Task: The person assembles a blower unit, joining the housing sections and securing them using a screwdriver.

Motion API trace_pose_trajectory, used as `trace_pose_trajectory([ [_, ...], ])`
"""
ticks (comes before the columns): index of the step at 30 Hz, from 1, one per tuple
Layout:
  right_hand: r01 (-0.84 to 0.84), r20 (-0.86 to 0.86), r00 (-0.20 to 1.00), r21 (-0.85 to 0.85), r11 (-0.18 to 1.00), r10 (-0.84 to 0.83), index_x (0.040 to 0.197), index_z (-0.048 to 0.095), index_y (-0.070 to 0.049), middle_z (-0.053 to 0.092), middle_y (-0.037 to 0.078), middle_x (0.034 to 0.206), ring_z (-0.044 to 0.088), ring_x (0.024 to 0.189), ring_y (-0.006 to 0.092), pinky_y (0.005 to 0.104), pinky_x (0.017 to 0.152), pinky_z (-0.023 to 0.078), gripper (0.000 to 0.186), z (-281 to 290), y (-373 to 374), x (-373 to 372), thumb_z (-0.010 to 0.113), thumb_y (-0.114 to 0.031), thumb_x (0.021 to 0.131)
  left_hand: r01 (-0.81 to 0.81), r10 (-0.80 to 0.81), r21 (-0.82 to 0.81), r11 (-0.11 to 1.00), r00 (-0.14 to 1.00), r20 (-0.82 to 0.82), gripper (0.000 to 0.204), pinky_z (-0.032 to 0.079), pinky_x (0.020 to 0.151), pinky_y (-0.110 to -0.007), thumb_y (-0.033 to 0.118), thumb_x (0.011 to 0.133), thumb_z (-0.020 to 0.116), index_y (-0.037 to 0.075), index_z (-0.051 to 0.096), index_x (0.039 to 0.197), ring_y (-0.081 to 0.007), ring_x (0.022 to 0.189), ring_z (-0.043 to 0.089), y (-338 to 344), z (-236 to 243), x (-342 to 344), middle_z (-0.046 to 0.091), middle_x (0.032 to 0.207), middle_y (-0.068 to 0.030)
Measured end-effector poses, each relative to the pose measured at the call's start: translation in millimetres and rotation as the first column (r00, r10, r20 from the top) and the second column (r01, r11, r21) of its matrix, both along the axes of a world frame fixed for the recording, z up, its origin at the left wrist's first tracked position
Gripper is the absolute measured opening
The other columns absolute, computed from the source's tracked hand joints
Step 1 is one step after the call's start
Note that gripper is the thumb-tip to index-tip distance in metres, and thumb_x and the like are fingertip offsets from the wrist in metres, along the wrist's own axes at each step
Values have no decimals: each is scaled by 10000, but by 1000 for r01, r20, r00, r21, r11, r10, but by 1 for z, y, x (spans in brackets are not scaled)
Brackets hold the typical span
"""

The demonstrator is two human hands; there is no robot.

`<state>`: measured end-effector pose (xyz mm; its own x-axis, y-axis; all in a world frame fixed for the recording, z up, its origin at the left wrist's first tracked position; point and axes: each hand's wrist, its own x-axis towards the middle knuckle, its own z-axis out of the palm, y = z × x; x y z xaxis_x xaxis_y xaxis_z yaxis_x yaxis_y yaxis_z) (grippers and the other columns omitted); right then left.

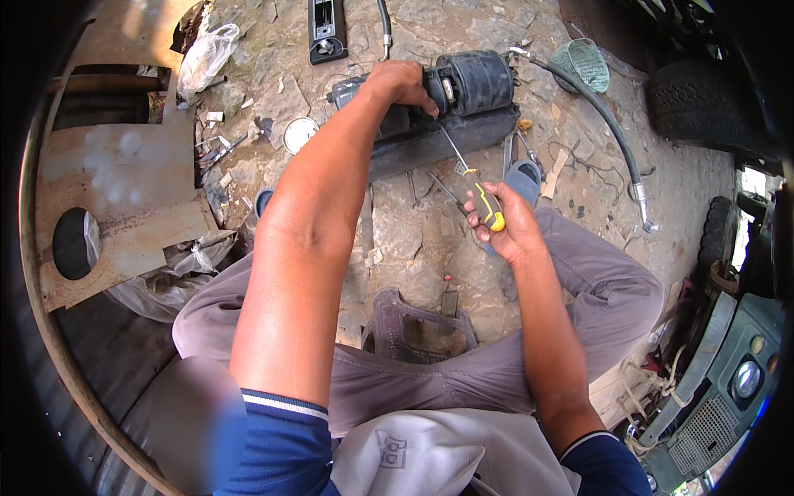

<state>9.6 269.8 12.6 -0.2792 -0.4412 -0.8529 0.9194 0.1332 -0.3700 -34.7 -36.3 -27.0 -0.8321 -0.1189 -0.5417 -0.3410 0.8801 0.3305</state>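
A black machine with a ribbed cylindrical end lies on the stony ground in front of me. My left hand reaches over its left half, fingers curled down on it; the hand and forearm cover part of that side. In my right hand is a screwdriver with a dark grey and yellow handle, gripped between thumb and fingers. Its shaft slants up and left, the tip meeting the machine near its middle, close to my left fingertips. Exactly what the tip touches is too small to make out.
A black hose with metal ends curves to the right, near a green mesh basket. A round white lid and loose tools lie left. Cut sheet metal stands far left; a tyre is at right. My sandals flank the machine.
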Motion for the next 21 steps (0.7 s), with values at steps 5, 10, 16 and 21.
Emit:
trace_pose_trajectory([
  [5,-118,-319,920,327,938,227,1176,526,-2,643,121,921,571,622,175,276,410,390,437,9,-10,23,629,-354,939,14,-14,-16,1000,1000,-6,844,501,936,-406,666,606,824,0,687,1106,-344,1102,665,2,-1,-1,719,1106,-187],
  [10,4,-55,998,100,995,1,1206,523,23,637,116,871,590,640,187,265,406,383,484,9,-5,7,579,-395,966,0,0,-5,1000,1000,-7,833,505,927,-406,662,606,828,-3,695,1091,-341,1094,669,1,-1,0,721,1098,-184],
  [16,-92,-377,892,389,917,250,1190,497,26,620,112,875,563,601,193,268,389,382,409,2,-9,27,593,-310,977,8,-8,-12,1000,1000,-5,826,510,920,-409,655,609,832,-4,698,1087,-347,1076,675,3,5,0,725,1080,-189],
  [21,89,63,994,-42,995,-86,1141,518,-85,621,91,870,594,649,169,274,433,407,377,0,-1,8,677,-347,921,-1,1,-9,1000,1000,15,837,507,929,-410,659,605,832,-6,695,1093,-347,1087,670,3,2,0,721,1096,-192],
])
